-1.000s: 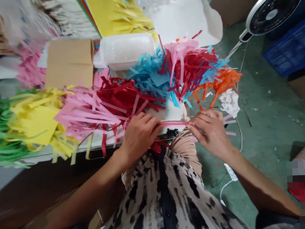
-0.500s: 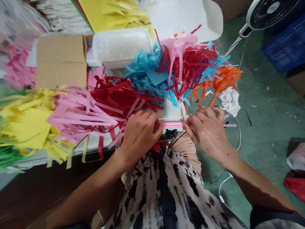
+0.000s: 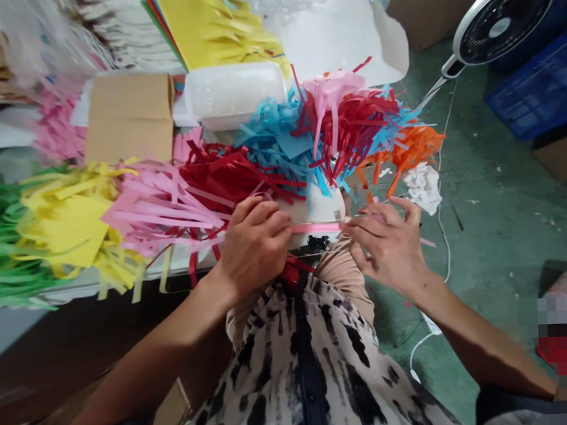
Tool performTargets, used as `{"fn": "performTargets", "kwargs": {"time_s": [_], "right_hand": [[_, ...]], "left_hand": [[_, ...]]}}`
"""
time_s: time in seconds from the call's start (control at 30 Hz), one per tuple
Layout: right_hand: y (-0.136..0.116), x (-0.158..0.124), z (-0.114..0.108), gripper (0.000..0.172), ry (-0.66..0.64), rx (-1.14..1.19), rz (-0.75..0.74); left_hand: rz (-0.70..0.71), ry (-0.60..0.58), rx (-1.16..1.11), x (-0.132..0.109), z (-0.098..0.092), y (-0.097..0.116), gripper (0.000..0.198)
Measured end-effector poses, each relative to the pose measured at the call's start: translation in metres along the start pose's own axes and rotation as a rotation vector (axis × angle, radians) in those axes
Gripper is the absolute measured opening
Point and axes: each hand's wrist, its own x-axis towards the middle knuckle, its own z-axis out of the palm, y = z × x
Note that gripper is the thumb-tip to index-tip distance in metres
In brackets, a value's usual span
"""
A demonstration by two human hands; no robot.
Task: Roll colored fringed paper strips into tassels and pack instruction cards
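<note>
"What are the hands on?"

"A pink paper strip (image 3: 314,227), held crosswise just above the lap. The left hand (image 3: 254,247) has its fingers (image 3: 265,220) curled closed over one end, among loose strands. The right hand (image 3: 387,249) has its fingers (image 3: 372,225) spread wide, with the fingertips at the other end."

"What's right around them?"

"Bunches of fringed paper, on a white table (image 3: 81,286). Red fringe (image 3: 217,177) and pink fringe (image 3: 148,211) lie just past the left hand, then yellow fringe (image 3: 65,232) and green fringe (image 3: 6,247). Blue fringe (image 3: 274,138) and orange fringe (image 3: 414,149) fan out farther along."

"Any containers?"

"A frosted plastic tub (image 3: 235,95) sits just behind the fringes, too cloudy to show what's inside. A cardboard box (image 3: 129,119) stands beside it, its contents hidden."

"And beyond that?"

"Down on the green floor (image 3: 511,229), past crumpled white paper (image 3: 422,188), there's a blue plastic crate (image 3: 530,86) near a white fan (image 3: 500,22). I can't tell what the crate holds."
</note>
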Motion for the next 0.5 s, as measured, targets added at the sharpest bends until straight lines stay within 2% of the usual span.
{"fn": "performTargets", "kwargs": {"time_s": [0.07,0.2,0.3,0.5], "right_hand": [[-0.001,0.004,-0.003,0.021,-0.029,0.010,0.023],[-0.003,0.011,-0.005,0.014,-0.075,0.012,0.043],[-0.001,0.014,-0.005,0.012,-0.070,-0.021,0.025],[0.002,0.022,-0.001,0.014,-0.109,-0.016,0.002]], "left_hand": [[0.001,-0.040,-0.046,0.009,0.003,0.008,0.018],[0.023,-0.177,-0.112,0.024,0.020,0.021,0.020],[0.000,-0.174,-0.141,0.027,0.030,0.019,0.018],[-0.038,-0.169,-0.137,0.029,0.033,0.014,0.018]]}}
